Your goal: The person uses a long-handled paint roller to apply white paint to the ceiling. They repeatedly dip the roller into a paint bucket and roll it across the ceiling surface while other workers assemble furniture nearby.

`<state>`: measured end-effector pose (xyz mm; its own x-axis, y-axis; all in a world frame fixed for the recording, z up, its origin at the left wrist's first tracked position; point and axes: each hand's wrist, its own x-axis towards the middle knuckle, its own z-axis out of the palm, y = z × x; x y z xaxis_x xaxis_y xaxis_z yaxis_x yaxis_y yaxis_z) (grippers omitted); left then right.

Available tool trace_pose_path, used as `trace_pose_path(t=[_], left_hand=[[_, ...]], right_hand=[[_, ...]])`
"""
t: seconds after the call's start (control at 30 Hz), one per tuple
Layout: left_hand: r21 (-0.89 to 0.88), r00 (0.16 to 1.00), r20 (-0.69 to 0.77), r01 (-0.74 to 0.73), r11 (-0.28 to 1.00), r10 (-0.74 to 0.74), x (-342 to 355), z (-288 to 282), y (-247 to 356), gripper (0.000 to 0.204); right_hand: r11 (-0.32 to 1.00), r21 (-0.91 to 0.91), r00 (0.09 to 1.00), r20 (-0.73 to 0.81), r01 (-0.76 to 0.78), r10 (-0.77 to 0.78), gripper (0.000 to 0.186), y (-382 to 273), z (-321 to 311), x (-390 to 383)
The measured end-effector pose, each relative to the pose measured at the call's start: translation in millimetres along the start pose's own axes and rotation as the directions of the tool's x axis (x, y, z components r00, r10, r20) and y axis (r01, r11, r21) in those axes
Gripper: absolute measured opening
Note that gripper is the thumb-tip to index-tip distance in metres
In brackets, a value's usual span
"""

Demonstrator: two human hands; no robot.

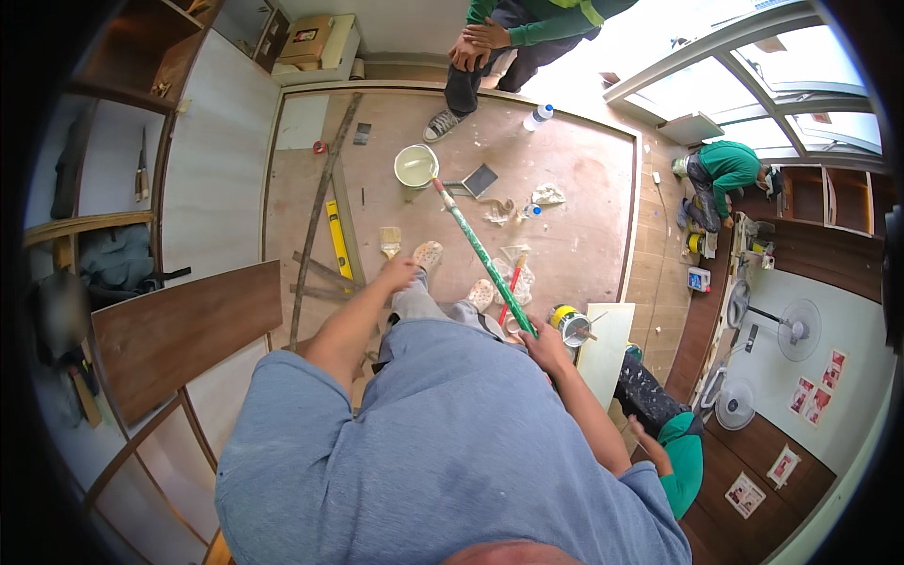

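Note:
My right hand (543, 343) grips the near end of a long green pole (482, 256). The pole slants up and left, its far tip reaching the rim of a white bucket (415, 167) on the plywood floor. My left hand (397, 273) hangs with fingers loosely apart, holding nothing, just above my left foot in a pale clog (427, 254). A flat paintbrush (390, 241) lies on the floor just left of that foot. My grey shirt fills the lower middle of the view.
A yellow level (338, 240) and wooden strips lie to the left. A dustpan (478, 180), rags, a plastic bottle (538, 117) and a yellow can (566, 318) sit on the floor. People in green stand at the top (508, 28), right (727, 174) and lower right (680, 452).

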<state>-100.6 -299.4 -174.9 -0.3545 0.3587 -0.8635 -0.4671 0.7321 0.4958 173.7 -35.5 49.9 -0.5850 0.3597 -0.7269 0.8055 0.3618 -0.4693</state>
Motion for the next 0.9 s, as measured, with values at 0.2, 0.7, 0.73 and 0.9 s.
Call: trace_pose_path(t=[0.2,0.7,0.73,0.9], left_hand=[[0.109,0.935,-0.35,0.103,0.989,-0.059,-13.8,-102.6,-110.5,0.017],[-0.132,0.987,-0.161,-0.026,0.991,0.004,-88.8,-56.9,-38.3,0.022],[-0.143,0.987,-0.159,-0.036,0.989,0.013,-86.5,-57.5,-36.2,0.022],[-0.134,0.985,-0.171,0.014,0.991,-0.037,-83.4,-74.9,-42.9,0.019]], right_hand=[[0.999,-0.034,0.999,-0.029,0.03,-0.031,0.048,-11.8,13.7,35.4],[0.997,-0.04,0.995,-0.068,0.063,-0.066,0.047,2.0,34.4,68.2],[0.999,-0.012,0.997,-0.068,0.037,-0.037,0.046,3.3,36.0,67.2],[0.999,-0.045,1.0,-0.005,0.015,-0.015,0.048,-23.5,37.4,79.3]])
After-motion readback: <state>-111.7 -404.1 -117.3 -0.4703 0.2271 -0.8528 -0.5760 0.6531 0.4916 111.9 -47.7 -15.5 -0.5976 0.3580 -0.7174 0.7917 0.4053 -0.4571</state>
